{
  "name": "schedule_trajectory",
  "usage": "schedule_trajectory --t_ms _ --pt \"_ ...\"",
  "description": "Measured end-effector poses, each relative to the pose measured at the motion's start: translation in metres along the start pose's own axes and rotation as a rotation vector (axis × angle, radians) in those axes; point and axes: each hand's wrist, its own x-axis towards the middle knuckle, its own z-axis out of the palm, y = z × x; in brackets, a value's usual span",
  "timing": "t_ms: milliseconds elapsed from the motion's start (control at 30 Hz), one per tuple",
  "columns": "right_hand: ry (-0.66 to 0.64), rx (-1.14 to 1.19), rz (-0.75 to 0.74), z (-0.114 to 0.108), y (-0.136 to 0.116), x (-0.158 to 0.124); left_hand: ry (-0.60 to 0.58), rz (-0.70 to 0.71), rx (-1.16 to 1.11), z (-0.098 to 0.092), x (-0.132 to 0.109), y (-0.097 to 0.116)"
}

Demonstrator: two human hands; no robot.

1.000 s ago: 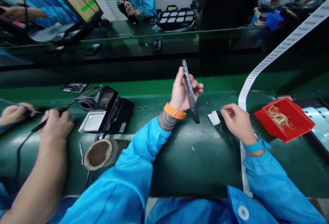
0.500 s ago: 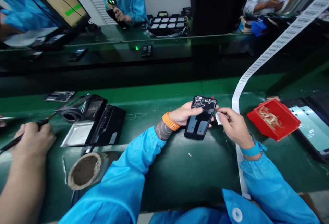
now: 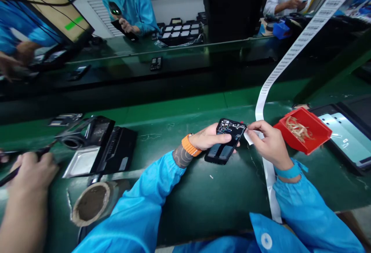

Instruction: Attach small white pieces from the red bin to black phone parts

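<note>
My left hand (image 3: 209, 137) is wrapped round an opened smartphone (image 3: 222, 149), its thumb lying across the middle. Bare circuit boards show at the phone's upper end, with dark and grey parts below. At the phone's upper right edge, my right hand (image 3: 269, 142) pinches a small white piece of paper or label (image 3: 249, 137) between thumb and fingers. A small red spot shows by the phone's top right corner. Behind my right hand runs a long white strip of barcode labels (image 3: 261, 104), which continues under my right forearm.
To the right stand a red bin (image 3: 320, 135) with tan strips and phone panels (image 3: 342, 137). On the left are a soldering-iron stand (image 3: 101, 137), a tape roll (image 3: 91, 202) and a co-worker's hand (image 3: 33, 168) holding a pen-like tool. Other people work across the bench.
The phone is now tilted more, and my right hand with the white piece has come closer to its upper right edge. The whole view has shifted slightly.
</note>
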Motion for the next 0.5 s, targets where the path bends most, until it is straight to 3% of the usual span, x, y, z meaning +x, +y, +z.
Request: schedule_trajectory --t_ms 267,500 --pt "0.055 -0.123 -0.179 0.0063 0.003 0.002 0.029 -0.042 -0.079 0.0025 0.0051 -0.0069" --pt "-0.032 -0.113 -0.108 0.0086 0.0087 0.002 0.135 -0.103 -0.024 -0.0035 0.0087 -0.0006"
